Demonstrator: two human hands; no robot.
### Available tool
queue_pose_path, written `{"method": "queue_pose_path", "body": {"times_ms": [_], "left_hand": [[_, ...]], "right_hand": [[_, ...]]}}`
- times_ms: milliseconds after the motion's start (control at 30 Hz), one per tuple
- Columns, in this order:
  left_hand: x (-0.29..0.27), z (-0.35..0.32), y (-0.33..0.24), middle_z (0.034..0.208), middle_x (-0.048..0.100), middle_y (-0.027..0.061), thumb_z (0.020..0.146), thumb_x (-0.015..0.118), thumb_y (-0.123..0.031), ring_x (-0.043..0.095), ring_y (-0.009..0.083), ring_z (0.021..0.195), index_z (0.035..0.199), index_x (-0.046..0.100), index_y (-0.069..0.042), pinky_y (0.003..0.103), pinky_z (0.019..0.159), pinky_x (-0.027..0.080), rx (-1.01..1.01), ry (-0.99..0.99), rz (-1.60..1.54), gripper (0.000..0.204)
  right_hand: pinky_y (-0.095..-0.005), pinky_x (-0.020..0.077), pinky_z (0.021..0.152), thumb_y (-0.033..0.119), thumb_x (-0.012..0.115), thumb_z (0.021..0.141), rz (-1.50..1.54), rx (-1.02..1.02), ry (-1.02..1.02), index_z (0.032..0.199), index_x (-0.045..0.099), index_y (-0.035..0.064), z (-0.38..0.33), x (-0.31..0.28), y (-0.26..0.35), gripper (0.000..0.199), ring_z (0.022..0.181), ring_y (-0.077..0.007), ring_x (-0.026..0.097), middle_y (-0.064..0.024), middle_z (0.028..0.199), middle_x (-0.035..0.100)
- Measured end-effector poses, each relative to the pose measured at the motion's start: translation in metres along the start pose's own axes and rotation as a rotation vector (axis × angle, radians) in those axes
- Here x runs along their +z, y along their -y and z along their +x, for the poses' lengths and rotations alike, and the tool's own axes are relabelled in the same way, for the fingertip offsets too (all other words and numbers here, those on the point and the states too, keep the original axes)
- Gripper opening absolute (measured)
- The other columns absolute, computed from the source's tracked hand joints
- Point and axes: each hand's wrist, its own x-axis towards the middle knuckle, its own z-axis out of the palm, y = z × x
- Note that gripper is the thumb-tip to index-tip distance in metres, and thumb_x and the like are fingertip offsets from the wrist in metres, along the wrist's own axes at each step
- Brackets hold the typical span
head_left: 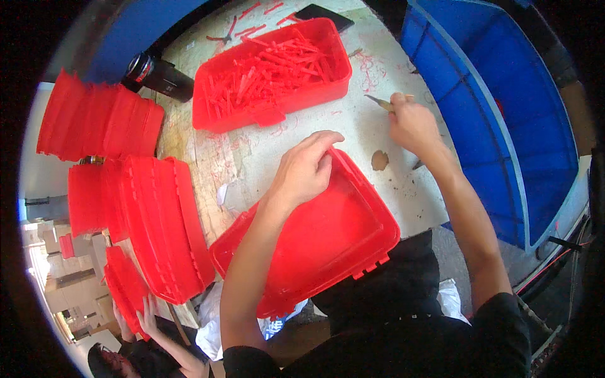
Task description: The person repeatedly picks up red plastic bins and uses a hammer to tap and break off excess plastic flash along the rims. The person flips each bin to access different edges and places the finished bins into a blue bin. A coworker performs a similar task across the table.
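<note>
Red plastic tray [328,233] overhung the table [406,198], left hand [305,167] gripping its rim, right hand [413,123] well apart, clutching a knife [380,103]. Trimming looked unfinished tbh, though strips [271,72] filled another bin [309,102].

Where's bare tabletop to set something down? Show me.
Two patches: between the left hand and right hand; the near right corner, between the nearer red tray and blue bin. Crowded: left, with stacked red trays; far side, with red strips.
</note>
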Motion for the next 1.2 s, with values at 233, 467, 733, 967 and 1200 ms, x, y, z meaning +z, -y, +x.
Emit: {"method": "queue_pose_path", "body": {"times_ms": [233,467,733,967,1200], "left_hand": [[0.013,-0.007,-0.019,0.090,0.070,0.0204,0.082,0.064,-0.005,0.068,0.0412,0.074,0.126,0.051,-0.008,0.049,0.066,0.054,-0.162,0.008,0.456,0.046],[0.026,-0.006,-0.020,0.079,0.067,0.0159,0.082,0.064,-0.007,0.067,0.0370,0.068,0.103,0.050,-0.006,0.048,0.059,0.053,-0.147,0.015,0.483,0.026],[0.029,-0.008,-0.021,0.079,0.067,0.0123,0.082,0.064,-0.007,0.067,0.0344,0.067,0.097,0.050,-0.007,0.046,0.056,0.053,-0.155,-0.004,0.506,0.020],[0.031,-0.010,-0.021,0.076,0.068,0.0183,0.080,0.064,-0.004,0.067,0.0387,0.068,0.108,0.052,-0.009,0.048,0.059,0.052,-0.158,-0.013,0.487,0.031],[0.034,-0.012,-0.020,0.075,0.068,0.0178,0.081,0.063,-0.005,0.067,0.0386,0.067,0.107,0.051,-0.009,0.049,0.059,0.052,-0.145,-0.021,0.494,0.029]], "right_hand": [[-0.0360,0.0499,0.065,0.022,0.052,0.102,0.926,-0.068,0.344,0.101,0.061,0.0013,-0.126,-0.005,-0.012,0.023,0.067,-0.0233,0.061,-0.0123,0.074,0.062],[-0.0305,0.0446,0.059,0.021,0.052,0.103,1.050,0.007,0.384,0.092,0.062,0.0006,-0.111,0.019,0.001,0.025,0.062,-0.0111,0.052,-0.0046,0.065,0.057],[-0.0299,0.0431,0.059,0.018,0.052,0.103,1.113,0.031,0.439,0.093,0.063,0.0008,-0.115,0.024,0.005,0.023,0.063,-0.0102,0.048,-0.0040,0.066,0.056],[-0.0279,0.0424,0.061,0.018,0.051,0.104,1.082,0.064,0.557,0.093,0.062,0.0010,-0.137,0.010,-0.007,0.023,0.067,-0.0081,0.047,-0.0022,0.068,0.052],[-0.0294,0.0435,0.061,0.015,0.052,0.102,1.067,0.081,0.609,0.093,0.061,0.0011,-0.170,0.001,-0.022,0.019,0.065,-0.0100,0.049,-0.0052,0.068,0.054]]}}
